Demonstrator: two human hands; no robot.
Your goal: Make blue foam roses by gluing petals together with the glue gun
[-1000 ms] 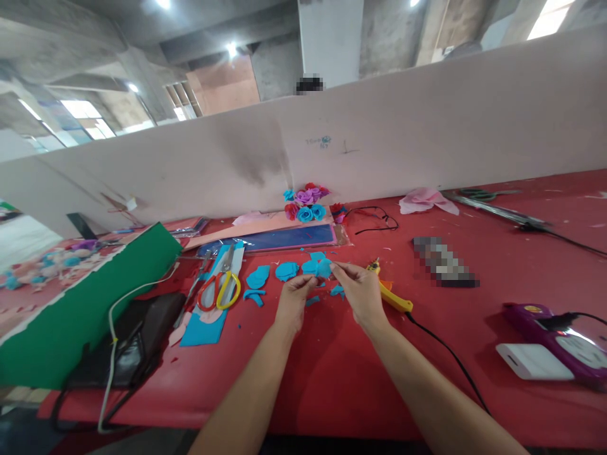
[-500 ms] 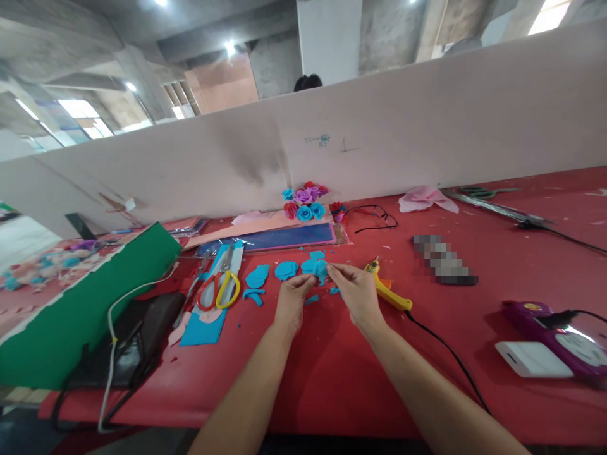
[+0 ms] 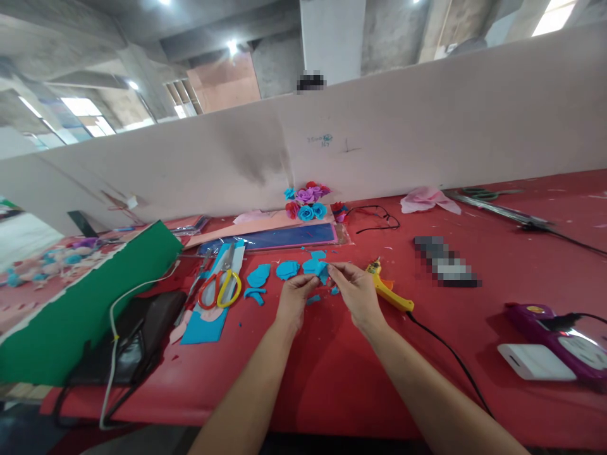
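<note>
Between the fingertips of my left hand (image 3: 294, 297) and my right hand (image 3: 355, 292) is a small blue crepe-paper petal (image 3: 322, 272), pinched from both sides above the red table. Both hands are closed on it, and the fingers hide part of its edge. Just behind lie more blue cut pieces (image 3: 315, 256). To the left sit a stack of blue petals (image 3: 287, 270), a larger blue cut shape (image 3: 258, 276) and curled blue scraps (image 3: 255, 296). A yellow glue gun (image 3: 389, 292) rests right of my right hand.
Scissors (image 3: 220, 289) with red and yellow handles lie on blue paper (image 3: 203, 325) at left. Behind stand paper flowers (image 3: 311, 201) against a pale partition (image 3: 408, 139). A green board (image 3: 95, 303), dark bag (image 3: 128, 341), eyeglasses (image 3: 379, 218) and purple power strip (image 3: 581, 351) surround the work area.
The petal between my fingers has shifted in shape and tilt, spreading slightly toward the right hand. Both hands stay almost in place; the whole view has shifted very slightly.
</note>
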